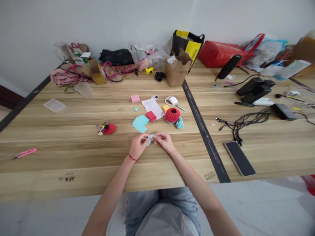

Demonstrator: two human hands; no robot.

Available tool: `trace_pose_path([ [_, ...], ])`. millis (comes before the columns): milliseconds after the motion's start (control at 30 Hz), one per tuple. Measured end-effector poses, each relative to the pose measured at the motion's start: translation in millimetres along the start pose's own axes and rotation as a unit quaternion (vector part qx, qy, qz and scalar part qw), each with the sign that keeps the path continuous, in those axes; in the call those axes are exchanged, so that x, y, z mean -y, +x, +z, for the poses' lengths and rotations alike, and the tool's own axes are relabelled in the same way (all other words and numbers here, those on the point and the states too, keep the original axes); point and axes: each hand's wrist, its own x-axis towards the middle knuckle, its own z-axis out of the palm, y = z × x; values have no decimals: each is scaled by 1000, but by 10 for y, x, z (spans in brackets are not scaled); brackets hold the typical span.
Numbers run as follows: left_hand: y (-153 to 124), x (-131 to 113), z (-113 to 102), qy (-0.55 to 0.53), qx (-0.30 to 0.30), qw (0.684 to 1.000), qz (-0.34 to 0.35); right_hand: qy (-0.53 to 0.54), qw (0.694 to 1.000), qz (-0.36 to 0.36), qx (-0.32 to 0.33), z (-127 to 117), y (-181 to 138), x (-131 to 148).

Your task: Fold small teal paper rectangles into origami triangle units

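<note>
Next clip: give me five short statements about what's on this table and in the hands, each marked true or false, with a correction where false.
1. Both the left hand and right hand pinch a small blue paper piece. True.
2. A phone lies screen-up to the person's left. False: it lies to the right, past the dark table seam.
3. The pink scissors lie far left, untouched. True.
4. The blue paper stack is in the right hand. False: it rests on the table.
5. A red folded-paper model sits beyond the hands. True.
</note>
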Motion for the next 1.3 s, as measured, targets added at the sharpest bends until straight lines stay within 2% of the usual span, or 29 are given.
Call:
trace_pose_path([
  [300,4,43,4,-13,-7,999,-38,12,1000,0,3,15,8,18],
  [1000,7,31,1,-23,3,1000,-16,15,1000,7,-1,0,7,-2],
  [1300,12,-2,-11,-22,8,1000,-9,-22,1000,7,-7,-23,3,-2],
])
